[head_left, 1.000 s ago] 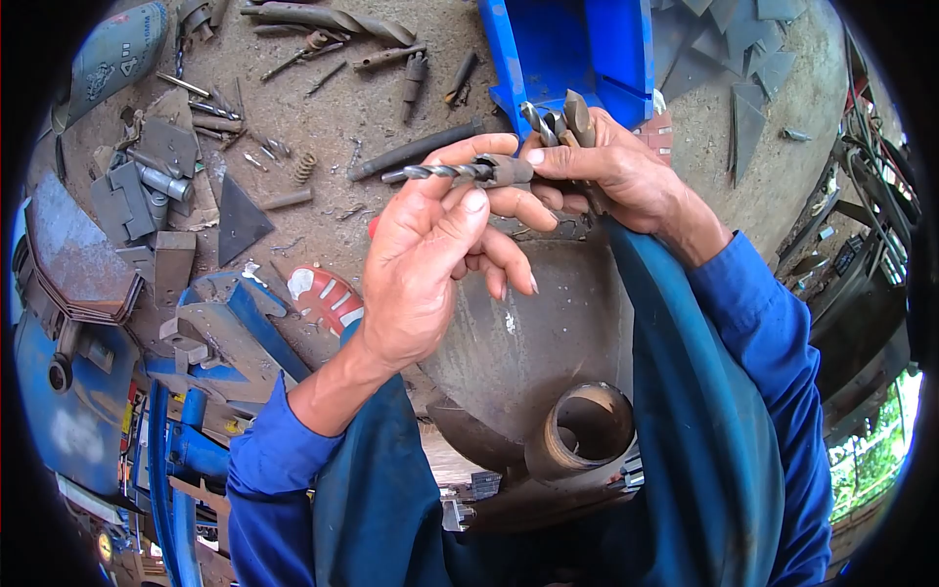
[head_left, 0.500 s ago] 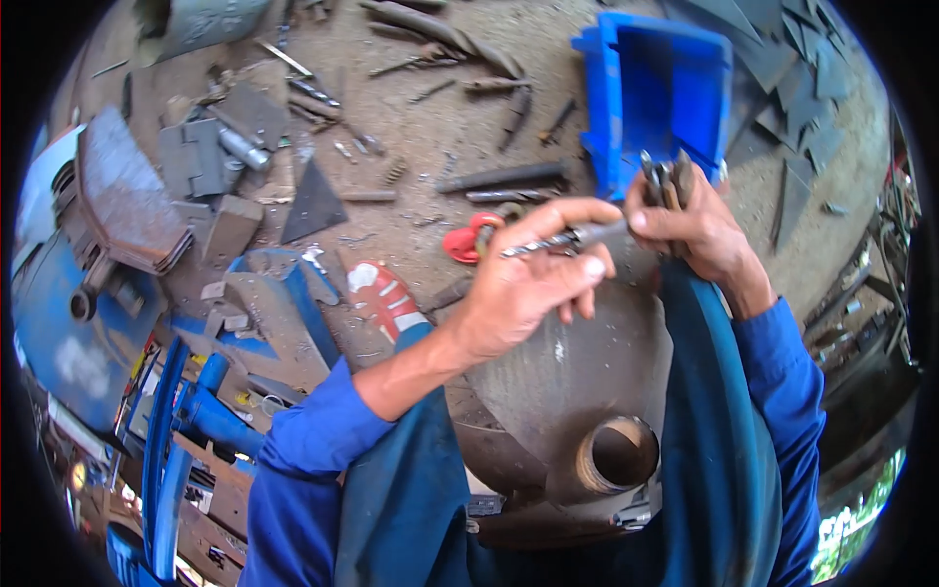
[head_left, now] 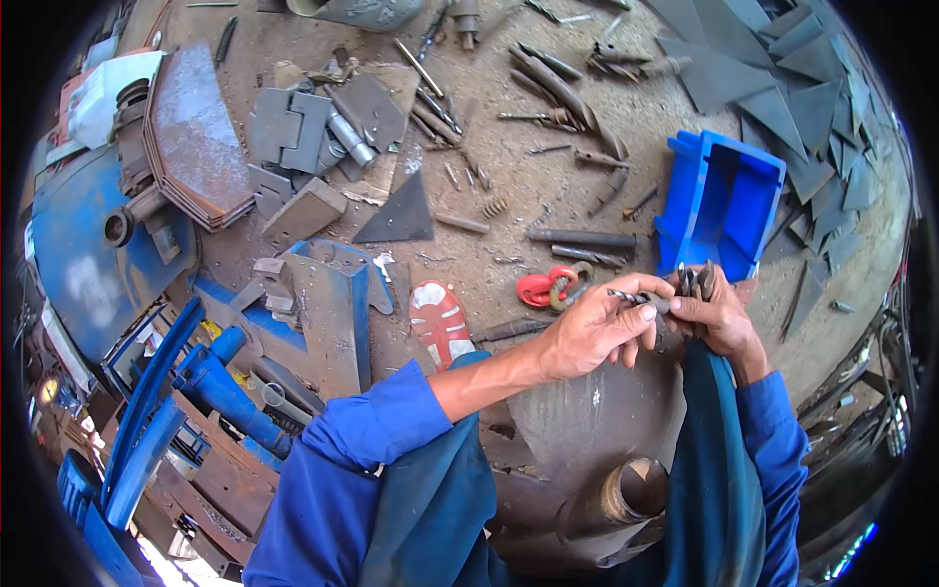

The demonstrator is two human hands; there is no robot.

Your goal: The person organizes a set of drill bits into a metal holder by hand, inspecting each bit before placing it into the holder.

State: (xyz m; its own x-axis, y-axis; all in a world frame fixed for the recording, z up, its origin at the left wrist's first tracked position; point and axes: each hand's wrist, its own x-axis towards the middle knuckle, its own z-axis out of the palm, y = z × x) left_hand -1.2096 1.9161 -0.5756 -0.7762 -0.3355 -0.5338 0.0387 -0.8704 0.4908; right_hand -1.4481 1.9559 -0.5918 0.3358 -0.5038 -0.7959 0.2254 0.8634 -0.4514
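Observation:
My left hand (head_left: 599,333) pinches one drill bit (head_left: 626,295) between thumb and fingers, its fluted end pointing left. Close beside it on the right, my right hand (head_left: 717,318) is closed around several short metal bits (head_left: 696,282) that stand up from the fist. The two hands almost meet above my right knee. Just behind my right hand is the blue bin (head_left: 724,201), its visible inside dark with shadow. A red ring-shaped piece (head_left: 534,289) lies on the ground left of my left hand.
Drill bits and rods (head_left: 582,237) lie scattered ahead. Dark triangular plates (head_left: 782,117) pile up at the upper right. Stacked steel plates (head_left: 201,127) and a blue metal frame (head_left: 156,401) are on the left. A pipe piece (head_left: 641,489) sits between my legs.
The view has shifted, so the scene sits lower and further right. The left hand's bit has drawn close to the right hand, its tip still pointing left. Both hands keep their hold.

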